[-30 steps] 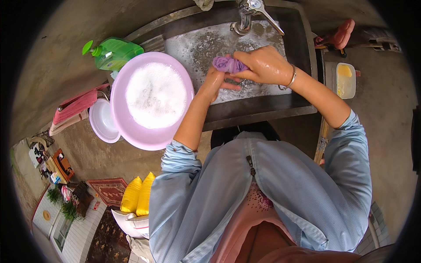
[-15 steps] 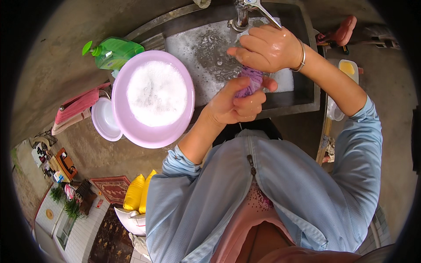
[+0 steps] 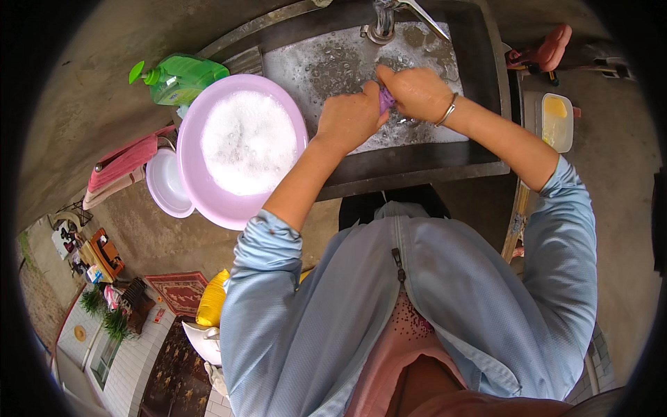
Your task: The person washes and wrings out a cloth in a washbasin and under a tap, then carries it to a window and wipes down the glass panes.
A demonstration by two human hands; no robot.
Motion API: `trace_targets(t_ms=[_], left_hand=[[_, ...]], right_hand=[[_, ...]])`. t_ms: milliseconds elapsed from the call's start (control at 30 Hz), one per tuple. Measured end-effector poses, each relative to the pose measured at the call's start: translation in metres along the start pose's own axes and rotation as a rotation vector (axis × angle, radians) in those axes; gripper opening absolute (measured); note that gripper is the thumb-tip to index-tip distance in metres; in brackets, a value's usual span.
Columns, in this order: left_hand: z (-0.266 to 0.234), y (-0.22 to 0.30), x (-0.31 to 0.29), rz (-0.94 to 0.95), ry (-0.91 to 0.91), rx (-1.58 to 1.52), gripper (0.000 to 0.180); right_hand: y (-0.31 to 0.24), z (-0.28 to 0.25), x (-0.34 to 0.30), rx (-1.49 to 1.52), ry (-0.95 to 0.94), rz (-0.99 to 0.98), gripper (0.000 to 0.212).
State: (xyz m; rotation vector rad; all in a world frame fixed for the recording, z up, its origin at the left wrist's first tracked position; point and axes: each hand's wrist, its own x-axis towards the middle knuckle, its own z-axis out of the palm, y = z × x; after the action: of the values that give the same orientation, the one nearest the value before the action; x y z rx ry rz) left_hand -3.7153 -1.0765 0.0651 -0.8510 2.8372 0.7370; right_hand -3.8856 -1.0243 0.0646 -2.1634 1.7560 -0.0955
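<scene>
In the head view, over a dark sink (image 3: pixel 483 87) of sudsy water (image 3: pixel 306 76), the left hand (image 3: pixel 347 120) and right hand (image 3: pixel 420 94) both clasp a purple cloth (image 3: pixel 386 100) (mostly hidden within their grip) near a metal faucet (image 3: pixel 383 25), with a lilac basin (image 3: pixel 233 210) of foam (image 3: pixel 248 142) and a green pump bottle (image 3: pixel 186 78) to the left.

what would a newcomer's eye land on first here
Probably the lilac basin of white suds, at the left end of the dark sink. Next, the left hand and right hand grip a bunched purple cloth over the foamy sink, below the faucet. A bright green pump bottle also stands out, upper left.
</scene>
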Motion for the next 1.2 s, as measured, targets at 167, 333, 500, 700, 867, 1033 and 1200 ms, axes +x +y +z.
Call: trace_targets(t_ms=[167, 333, 500, 700, 867, 1033, 1200], left_hand=[[0.032, -0.019, 0.01, 0.076, 0.055, 0.085, 0.04], [0.079, -0.029, -0.001, 0.115, 0.078, 0.131, 0.038], [0.081, -0.013, -0.021, -0.119, 0.191, -0.142, 0.039], [0.062, 0.008, -0.059, -0.509, 0.239, -0.508, 0.049], [0.06, 0.016, -0.035, -0.394, 0.468, -0.954, 0.038], [0.052, 0.013, -0.014, -0.093, 0.756, -0.441, 0.032], [0.038, 0.001, -0.014, -0.432, 0.165, -1.756, 0.031]], right_hand=[[0.008, 0.065, -0.006, 0.45, 0.23, 0.018, 0.021], [-0.02, 0.065, -0.029, 1.448, -0.42, 0.728, 0.018], [-0.01, 0.035, -0.043, 1.241, -0.294, 0.522, 0.042], [0.022, -0.057, -0.035, 1.07, 0.3, 0.372, 0.024], [0.016, -0.036, -0.029, 1.225, 0.069, 0.477, 0.037], [-0.01, 0.008, -0.006, 1.442, 0.009, 0.475, 0.059], [0.009, 0.018, -0.004, 1.939, 0.225, 0.442, 0.043]])
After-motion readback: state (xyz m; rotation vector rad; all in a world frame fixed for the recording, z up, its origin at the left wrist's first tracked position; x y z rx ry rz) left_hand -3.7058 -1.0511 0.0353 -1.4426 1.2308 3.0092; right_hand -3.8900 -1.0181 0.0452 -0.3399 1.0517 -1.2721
